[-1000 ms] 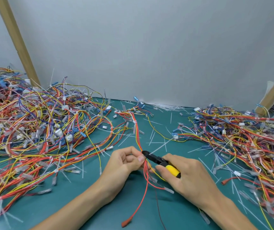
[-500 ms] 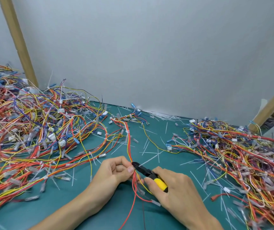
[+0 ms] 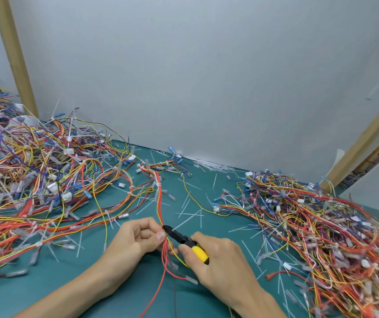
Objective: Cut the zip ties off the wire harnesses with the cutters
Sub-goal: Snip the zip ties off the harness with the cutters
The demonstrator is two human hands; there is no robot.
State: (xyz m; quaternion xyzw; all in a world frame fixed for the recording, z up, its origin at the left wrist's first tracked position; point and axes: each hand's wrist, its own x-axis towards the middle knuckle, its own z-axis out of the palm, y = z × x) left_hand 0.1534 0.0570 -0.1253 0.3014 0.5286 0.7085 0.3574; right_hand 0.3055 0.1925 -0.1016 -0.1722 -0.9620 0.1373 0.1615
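Head view, one moment, catalogue of contents. Bench (image 3: 119,292): teal mat, strewn with clipped white tie tails. Left pile of wire harnesses (image 3: 34,180): large tangle of red, yellow, blue and purple leads, many white ties visible. Right pile of harnesses (image 3: 321,226): similar tangle, running to the near right edge. Harness in work (image 3: 159,203): red and yellow leads running from the far centre of the bench down between the hands. Left hand (image 3: 138,242): closed in a pinch on that harness, thumb and fingers gripping the bundle. Right hand (image 3: 218,260): wrapped round the yellow handles of the cutters (image 3: 179,237), black nose touching the bundle just beside the left thumb. Zip tie at the nose: too small to make out. Step in hand, as judged: setting the blades on one tie. Next move calls for catching the tie only, sparing the insulation, then squeezing.
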